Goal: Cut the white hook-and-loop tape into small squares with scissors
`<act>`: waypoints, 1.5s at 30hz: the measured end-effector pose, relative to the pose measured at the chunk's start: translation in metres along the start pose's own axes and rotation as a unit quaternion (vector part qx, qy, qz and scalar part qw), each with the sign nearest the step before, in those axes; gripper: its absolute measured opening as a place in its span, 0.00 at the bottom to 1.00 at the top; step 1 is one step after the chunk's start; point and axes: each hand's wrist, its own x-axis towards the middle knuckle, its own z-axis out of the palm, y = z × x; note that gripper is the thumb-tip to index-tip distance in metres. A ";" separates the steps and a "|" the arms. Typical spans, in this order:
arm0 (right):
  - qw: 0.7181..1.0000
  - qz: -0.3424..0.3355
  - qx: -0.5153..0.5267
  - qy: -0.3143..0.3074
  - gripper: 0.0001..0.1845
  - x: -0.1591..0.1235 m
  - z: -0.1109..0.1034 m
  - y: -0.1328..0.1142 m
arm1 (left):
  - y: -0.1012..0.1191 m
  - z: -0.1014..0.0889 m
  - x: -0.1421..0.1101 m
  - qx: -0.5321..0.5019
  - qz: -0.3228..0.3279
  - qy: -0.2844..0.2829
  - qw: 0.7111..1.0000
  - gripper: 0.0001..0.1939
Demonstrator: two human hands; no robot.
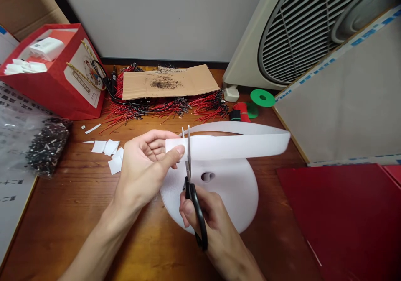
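My left hand (144,164) pinches the end of a white fabric tape strip (234,146) between thumb and fingers. The strip runs to the right and loops back to a wide white tape roll (232,197) lying flat on the wooden table (72,214). My right hand (206,218) is shut on the black handles of a pair of scissors (191,191). Their open blades straddle the strip close to my left thumb. Several cut white tape pieces (108,151) lie left of my left hand.
Behind the hands, red-insulated wires (150,111) spread around a cardboard sheet (169,82). A red paper bag (52,70) stands back left, and a plastic bag of small dark parts (46,147) lies left. A green spool (262,98), a fan (313,30) and a red folder (338,218) lie right.
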 end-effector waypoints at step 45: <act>0.997 -0.027 0.067 0.021 0.28 0.005 -0.003 0.003 | -0.009 0.001 0.003 0.004 -0.052 -0.047 0.998 0.17</act>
